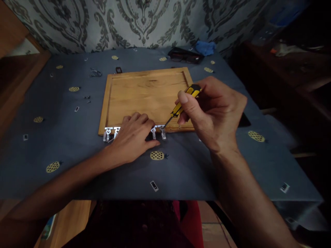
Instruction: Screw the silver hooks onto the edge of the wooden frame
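A wooden board [147, 93] with a raised frame lies flat on the cloth-covered table. Along its near edge runs a silver metal hook rail [108, 131], its hooks pointing toward me. My left hand [136, 137] is laid over the middle of the rail, fingers bent onto it and the board, thumb stretched to the right; that part of the rail is hidden. Wrapped in the fingers of my right hand [217, 110] is a yellow and black screwdriver [178, 108]. It tilts down to the left, its tip at the rail's right end, where a screw is too small to make out.
Several small screws [87, 98] lie left of the board, with a small metallic bundle [95, 72] behind them. Sunglasses [186, 57] and a blue cloth [205, 47] are at the back right. A dark flat object [244, 120] shows beyond my right hand.
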The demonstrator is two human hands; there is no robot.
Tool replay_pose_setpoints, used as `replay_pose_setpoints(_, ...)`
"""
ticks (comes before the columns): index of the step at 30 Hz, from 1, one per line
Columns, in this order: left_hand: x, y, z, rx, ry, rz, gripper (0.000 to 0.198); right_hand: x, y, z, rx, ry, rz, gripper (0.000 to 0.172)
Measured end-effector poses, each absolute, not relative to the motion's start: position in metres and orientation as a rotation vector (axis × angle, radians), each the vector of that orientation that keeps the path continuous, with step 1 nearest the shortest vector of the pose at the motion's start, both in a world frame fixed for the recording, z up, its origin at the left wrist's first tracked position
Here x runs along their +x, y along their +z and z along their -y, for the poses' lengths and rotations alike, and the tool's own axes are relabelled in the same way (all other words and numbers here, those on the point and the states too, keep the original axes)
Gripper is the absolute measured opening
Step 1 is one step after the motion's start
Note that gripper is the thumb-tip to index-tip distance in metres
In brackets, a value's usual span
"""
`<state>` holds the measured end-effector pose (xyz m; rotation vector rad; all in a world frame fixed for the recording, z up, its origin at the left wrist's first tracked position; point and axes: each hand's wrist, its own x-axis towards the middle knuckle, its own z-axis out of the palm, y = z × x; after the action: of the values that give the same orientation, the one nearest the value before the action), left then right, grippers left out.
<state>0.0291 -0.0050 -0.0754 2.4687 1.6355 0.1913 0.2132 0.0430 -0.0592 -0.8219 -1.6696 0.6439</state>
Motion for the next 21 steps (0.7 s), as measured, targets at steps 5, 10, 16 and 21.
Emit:
replay_pose_setpoints(5, 0.0311, -0.0743, 0.0052, 2.449, 0.187, -1.642, 0.039, 0.2115, -0.058, -0.0418, -0.846, 0.637, 1.674, 0.036)
replay_pose_setpoints(10, 0.0304, -0.0754, 0.0045, 2.467, 0.194, -1.642, 0.04, 0.212, -0.0587, -0.0428, -0.844, 0.624, 1.663, 0.035)
replay_pose_setpoints(16, 0.0284, -0.0757, 0.0031, 2.468, 0.227, -1.606, 0.049, 0.2128, -0.0606, -0.0448, -0.818, 0.637, 1.666, 0.035)
replay_pose_setpoints(21, 0.0343, -0.0763, 0.0004, 2.437, 0.248, -1.586, 0.048, 0.2136, -0.061, -0.0449, -0.817, 0.628, 1.675, 0.035)
